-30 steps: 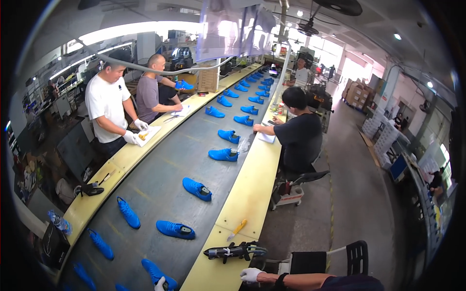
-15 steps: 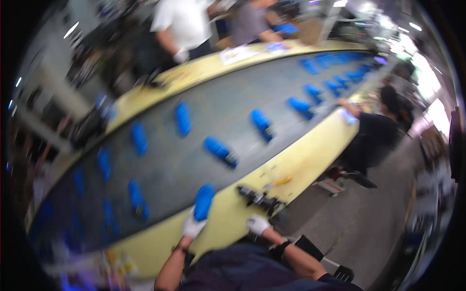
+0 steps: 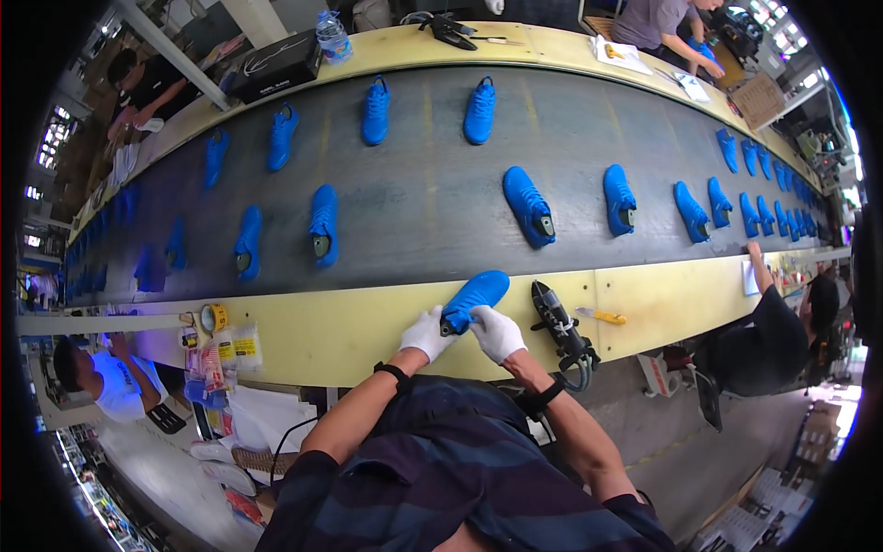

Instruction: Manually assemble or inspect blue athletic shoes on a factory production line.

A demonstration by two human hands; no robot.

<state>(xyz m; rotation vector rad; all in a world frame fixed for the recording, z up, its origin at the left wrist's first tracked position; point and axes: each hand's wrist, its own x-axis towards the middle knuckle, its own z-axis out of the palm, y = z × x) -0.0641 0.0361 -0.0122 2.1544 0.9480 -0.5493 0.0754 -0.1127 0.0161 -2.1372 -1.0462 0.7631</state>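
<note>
A blue lace-up shoe (image 3: 482,289) is held over the pale yellow ledge at the near side of the conveyor, its toe pointing away to the right. My left hand (image 3: 427,337), in a white glove, grips it round the heel end. My right hand (image 3: 498,333), gloved too, has its fingers closed at the shoe's collar and laces; exactly what they pinch is hidden. Just right of the hands lies a black tool with a hose (image 3: 557,324). Beside that tool is a yellow-handled tool (image 3: 604,316) with a thin tip.
Two rows of blue shoes stand on the dark conveyor belt (image 3: 414,248). At near left, a yellow tape roll (image 3: 213,317) and plastic packets (image 3: 237,347) sit on the ledge. Across the belt are a black box (image 3: 276,66) and a water bottle (image 3: 333,39). Other people work along both sides.
My right hand has come from beside the black tool to the shoe. The shoe has turned and shifted right in my left hand. My view has swung round and is sharper.
</note>
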